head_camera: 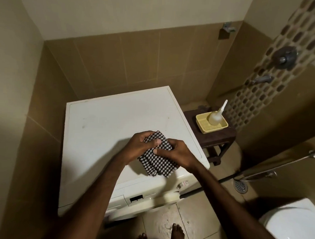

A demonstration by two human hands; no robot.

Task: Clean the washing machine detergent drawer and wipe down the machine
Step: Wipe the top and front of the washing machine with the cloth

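A white front-loading washing machine (105, 119) stands in the corner, its flat top facing me. Above the top's front right part I hold a black-and-white checked cloth (157, 162) with both hands. My left hand (142, 144) grips the cloth's upper left edge, thumb on top. My right hand (176, 152) pinches the cloth from the right, thumb pressing its middle. On the machine's front panel the detergent drawer (170, 196) sticks out slightly at the right, partly hidden under my right forearm.
A dark wooden stool (216, 139) stands right of the machine, carrying a yellow tray (204, 129) with a white nozzle bottle (215, 117). A white toilet (293, 229) sits at the lower right. Wall taps (284, 57), a floor drain (240, 186) and my bare feet (178, 233) are nearby.
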